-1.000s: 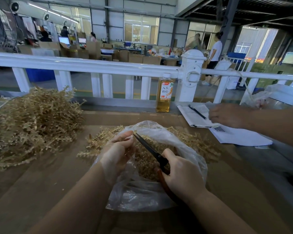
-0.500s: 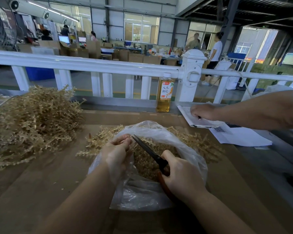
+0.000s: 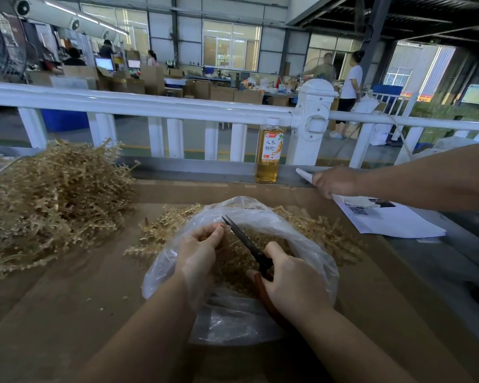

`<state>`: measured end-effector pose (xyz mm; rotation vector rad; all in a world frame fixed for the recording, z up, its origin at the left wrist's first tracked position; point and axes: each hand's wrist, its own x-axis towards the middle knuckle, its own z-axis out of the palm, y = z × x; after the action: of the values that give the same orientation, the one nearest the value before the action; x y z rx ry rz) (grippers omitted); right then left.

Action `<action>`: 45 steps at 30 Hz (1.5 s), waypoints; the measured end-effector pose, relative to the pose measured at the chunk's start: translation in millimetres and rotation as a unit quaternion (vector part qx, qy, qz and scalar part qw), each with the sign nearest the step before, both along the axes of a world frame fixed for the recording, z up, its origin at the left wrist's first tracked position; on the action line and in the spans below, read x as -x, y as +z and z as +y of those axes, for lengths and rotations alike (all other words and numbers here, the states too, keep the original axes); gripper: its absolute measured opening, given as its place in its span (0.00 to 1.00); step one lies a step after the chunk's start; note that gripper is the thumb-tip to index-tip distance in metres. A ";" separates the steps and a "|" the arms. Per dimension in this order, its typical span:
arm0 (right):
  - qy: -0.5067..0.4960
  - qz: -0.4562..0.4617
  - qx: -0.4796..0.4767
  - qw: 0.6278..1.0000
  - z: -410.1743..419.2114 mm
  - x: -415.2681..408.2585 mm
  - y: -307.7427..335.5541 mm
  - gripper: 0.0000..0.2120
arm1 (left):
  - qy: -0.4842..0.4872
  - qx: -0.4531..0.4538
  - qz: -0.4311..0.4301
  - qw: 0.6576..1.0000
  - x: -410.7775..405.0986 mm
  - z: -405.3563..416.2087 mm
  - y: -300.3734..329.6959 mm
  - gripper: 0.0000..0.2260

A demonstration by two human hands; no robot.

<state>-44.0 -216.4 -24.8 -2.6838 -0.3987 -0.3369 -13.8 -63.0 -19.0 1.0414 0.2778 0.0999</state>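
cardboard table (image 3: 67, 313): right hand (image 3: 293, 283) grips scissors (image 3: 249, 247), left hand (image 3: 199, 252) pinches sprig (image 3: 221, 225).

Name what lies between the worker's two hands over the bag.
Head view: the scissors held by the right hand slant toward the left hand, above golden sprigs in the plastic bag.

a brown, cardboard-covered surface (image 3: 67, 313) carries a big heap of dry golden sprigs (image 3: 53, 194) at the left. a thinner scatter of sprigs (image 3: 161, 233) lies mid-surface, with a clear plastic bag (image 3: 233, 324) resting partly over it. white papers (image 3: 393, 222) lie at the right, and a bottle of amber drink (image 3: 268, 153) stands upright on the grey far edge.
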 end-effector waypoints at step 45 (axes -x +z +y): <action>-0.007 0.001 -0.009 1.000 -0.3 -1.1 -6.6 0.15 | 0.006 0.049 0.026 0.998 -4.8 8.0 -10.2 0.09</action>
<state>-42.8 -216.7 -31.4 -2.6694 -0.3758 -0.3400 -9.0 -55.0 -29.2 0.9460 0.3336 0.0700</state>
